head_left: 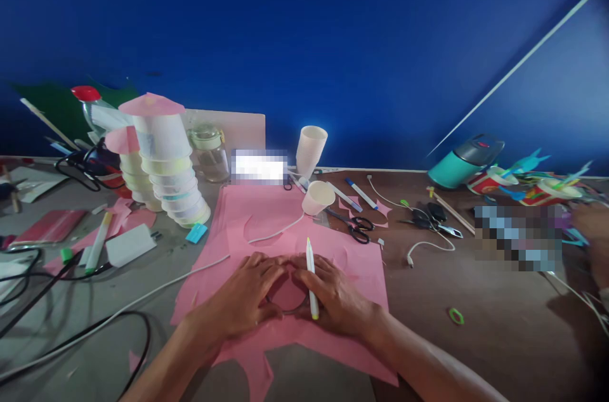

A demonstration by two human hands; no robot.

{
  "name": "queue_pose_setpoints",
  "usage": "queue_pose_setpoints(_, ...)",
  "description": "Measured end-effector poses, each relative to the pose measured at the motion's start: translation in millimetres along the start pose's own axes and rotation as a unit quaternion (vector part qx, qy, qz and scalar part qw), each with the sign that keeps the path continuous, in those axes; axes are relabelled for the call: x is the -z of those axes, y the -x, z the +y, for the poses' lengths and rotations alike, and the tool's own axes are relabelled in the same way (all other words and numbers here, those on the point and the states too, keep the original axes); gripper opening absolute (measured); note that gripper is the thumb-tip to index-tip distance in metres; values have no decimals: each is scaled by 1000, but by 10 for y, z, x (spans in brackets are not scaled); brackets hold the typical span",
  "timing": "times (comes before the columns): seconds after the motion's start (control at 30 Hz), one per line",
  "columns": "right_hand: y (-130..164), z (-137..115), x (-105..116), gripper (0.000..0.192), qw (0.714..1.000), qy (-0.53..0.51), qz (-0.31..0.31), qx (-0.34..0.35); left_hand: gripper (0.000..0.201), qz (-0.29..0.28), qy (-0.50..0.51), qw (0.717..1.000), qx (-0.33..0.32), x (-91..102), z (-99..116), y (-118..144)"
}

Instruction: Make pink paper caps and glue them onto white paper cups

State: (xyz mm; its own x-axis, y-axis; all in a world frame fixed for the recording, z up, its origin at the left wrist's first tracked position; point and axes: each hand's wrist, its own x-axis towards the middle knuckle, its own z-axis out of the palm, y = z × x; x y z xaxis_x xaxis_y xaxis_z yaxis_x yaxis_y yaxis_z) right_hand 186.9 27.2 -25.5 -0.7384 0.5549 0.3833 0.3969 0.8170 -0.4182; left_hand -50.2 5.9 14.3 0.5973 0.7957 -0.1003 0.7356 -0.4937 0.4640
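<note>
Pink paper (266, 218) under both hands (290, 297), pen (311, 278) in right

Craft/hobby workspace, looks informal, not industrial. Evidence: worktop (476, 300) against a plain blue wall (333, 40), covered in paper-craft clutter. Pink paper sheets (266, 224) with cut-out shapes, scissors (356, 226), markers (99, 242), stacked paper cups (174, 167) topped with pink discs, finished decorated cups with coloured bits (547, 189) at far right. Loose cables (71, 326) and a glass jar (209, 151) mixed in.
</note>
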Motion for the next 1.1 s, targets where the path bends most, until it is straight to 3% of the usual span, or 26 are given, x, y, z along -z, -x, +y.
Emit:
queue_pose_setpoints(0.47,-16,-18,17,41,999,21,-25,-11,62,7,10,999,29,-61,-28,43)
queue_pose_setpoints(0.77,-25,-15,42,37,1000,9,-14,1,74,14,10,1000,11,24,37,33)
queue_pose_setpoints(1.1,-10,1,-1,40,1000,15,3,8,81,62,-36,997,-3,-120,6,28)
